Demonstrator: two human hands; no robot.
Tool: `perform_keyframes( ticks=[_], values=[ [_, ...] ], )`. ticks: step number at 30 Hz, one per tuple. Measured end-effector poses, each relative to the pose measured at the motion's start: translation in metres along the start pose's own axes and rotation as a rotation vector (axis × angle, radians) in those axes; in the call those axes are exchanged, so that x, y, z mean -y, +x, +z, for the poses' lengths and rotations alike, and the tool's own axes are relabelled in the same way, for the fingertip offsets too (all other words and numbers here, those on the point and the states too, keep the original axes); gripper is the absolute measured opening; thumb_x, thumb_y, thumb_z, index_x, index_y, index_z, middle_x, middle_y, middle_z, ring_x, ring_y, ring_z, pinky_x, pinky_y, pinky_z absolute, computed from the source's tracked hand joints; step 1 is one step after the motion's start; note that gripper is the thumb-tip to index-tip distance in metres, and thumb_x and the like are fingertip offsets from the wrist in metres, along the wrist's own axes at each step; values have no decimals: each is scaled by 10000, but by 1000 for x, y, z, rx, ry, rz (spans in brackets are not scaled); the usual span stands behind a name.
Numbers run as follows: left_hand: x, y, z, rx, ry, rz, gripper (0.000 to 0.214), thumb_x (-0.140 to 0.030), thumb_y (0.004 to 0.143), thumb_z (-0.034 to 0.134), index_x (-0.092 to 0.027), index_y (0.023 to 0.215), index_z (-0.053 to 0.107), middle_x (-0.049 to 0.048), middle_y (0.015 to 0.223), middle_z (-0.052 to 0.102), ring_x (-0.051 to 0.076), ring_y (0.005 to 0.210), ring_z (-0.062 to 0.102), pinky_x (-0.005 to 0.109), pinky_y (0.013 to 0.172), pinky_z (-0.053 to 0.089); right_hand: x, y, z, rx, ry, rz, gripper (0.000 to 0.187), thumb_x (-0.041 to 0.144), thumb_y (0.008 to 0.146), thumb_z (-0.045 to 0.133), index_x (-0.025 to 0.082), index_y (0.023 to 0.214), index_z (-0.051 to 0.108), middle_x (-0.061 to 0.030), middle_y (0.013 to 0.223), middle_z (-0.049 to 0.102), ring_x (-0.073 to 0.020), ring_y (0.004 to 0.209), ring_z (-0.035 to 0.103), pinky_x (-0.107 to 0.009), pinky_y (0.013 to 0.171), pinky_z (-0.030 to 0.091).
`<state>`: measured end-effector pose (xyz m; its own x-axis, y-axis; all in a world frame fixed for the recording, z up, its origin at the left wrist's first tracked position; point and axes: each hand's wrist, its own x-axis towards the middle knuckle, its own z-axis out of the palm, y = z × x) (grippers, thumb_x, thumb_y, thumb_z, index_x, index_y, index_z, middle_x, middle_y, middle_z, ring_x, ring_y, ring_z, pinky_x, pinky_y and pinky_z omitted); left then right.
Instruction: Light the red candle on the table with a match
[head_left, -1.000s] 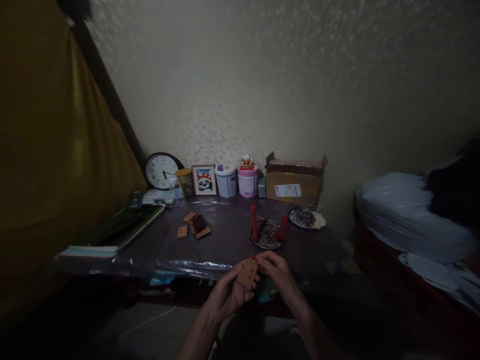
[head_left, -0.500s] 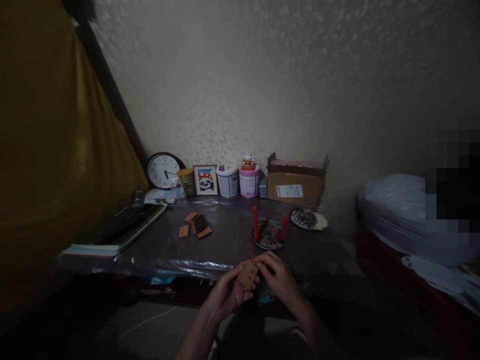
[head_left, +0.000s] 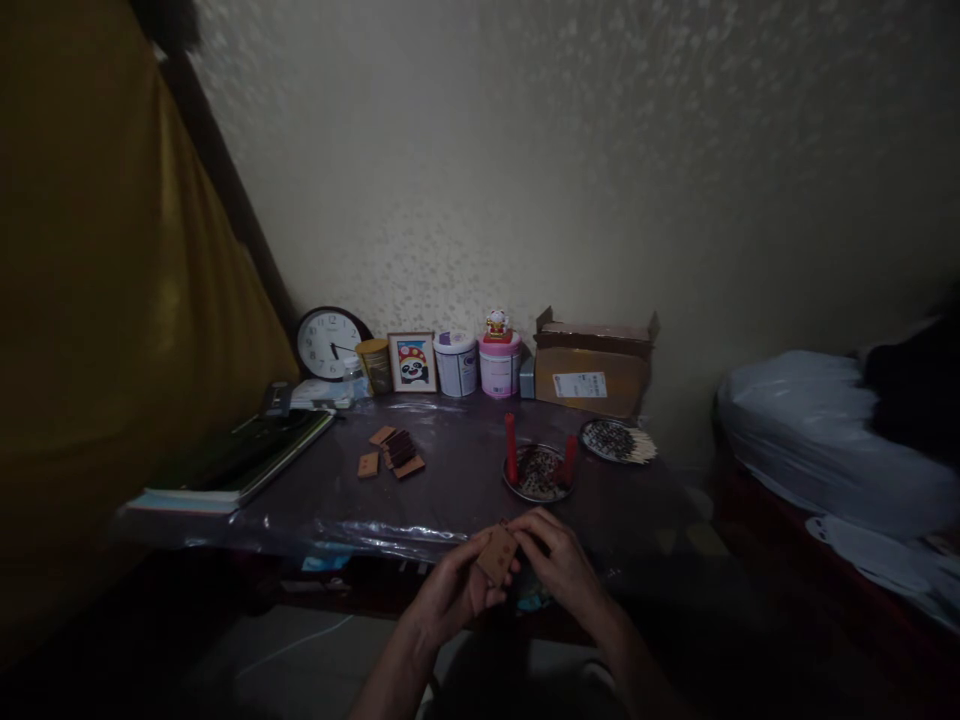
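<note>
My left hand (head_left: 459, 585) is closed around a small tan cardboard piece with reddish marks (head_left: 496, 556), which looks like a matchbox. It is tilted, with the thumb along its left edge. My right hand (head_left: 556, 560) meets its upper right edge with thumb and forefinger pinched together; what lies between those fingertips is hidden. Just beyond my hands stands a round metal plate (head_left: 538, 498) full of dark and pale bits. It carries a tall red candle (head_left: 511, 450) and a shorter red candle (head_left: 570, 460).
Similar tan pieces and dark brown strips (head_left: 399, 450) lie left on the plastic-covered table (head_left: 457, 470). Another plate (head_left: 600, 455) holds dark-tipped pale sticks (head_left: 642, 446). Along the wall stand a clock (head_left: 330, 345), a panda picture (head_left: 413, 362), tubs (head_left: 456, 365) and a cardboard box (head_left: 592, 365).
Both hands stay together on the tan piece with almost the same grip. The view has shifted very slightly, and the scene looks a little darker.
</note>
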<state>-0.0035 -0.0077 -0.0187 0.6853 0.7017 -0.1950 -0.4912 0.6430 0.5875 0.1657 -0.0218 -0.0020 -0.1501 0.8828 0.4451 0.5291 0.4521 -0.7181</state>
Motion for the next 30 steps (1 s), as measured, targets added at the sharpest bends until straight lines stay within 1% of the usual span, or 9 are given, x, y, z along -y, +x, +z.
perform_keyframes(
  ticks=[7,12,18,24,30],
  values=[
    [-2,-1,3,-8,18,-17,309,-304,859,452,-95,1045,583,110,788,668,132,640,618,208,550,454,0,0,-3,34,-14,2,170,126,841,483,202,844,635,-25,848,611,-146,816,589,-246,746,446],
    [0,0,0,0,19,-30,303,-317,852,460,-121,1047,584,97,765,665,135,627,614,206,530,439,-4,0,-5,76,-50,-12,151,157,855,481,201,819,620,-19,819,598,-147,785,579,-249,725,444],
    [2,1,-3,7,20,-45,342,-332,848,465,-83,1048,589,105,759,671,121,590,608,201,520,437,-6,-2,-7,111,-62,-9,138,173,867,481,201,791,593,-3,794,582,-136,761,572,-237,711,438],
    [1,1,-2,9,-16,-66,349,-337,842,479,-68,1029,600,105,739,679,124,576,614,204,511,438,-3,-3,-11,152,-87,-35,170,188,892,445,214,844,606,-11,842,596,-141,797,574,-244,744,436],
    [1,3,-6,22,-32,-94,367,-350,840,484,-55,1027,597,118,742,689,131,572,619,213,515,434,-4,-4,-12,184,-100,-54,174,189,902,426,220,821,577,-8,815,581,-146,762,569,-249,718,446]
  ],
)
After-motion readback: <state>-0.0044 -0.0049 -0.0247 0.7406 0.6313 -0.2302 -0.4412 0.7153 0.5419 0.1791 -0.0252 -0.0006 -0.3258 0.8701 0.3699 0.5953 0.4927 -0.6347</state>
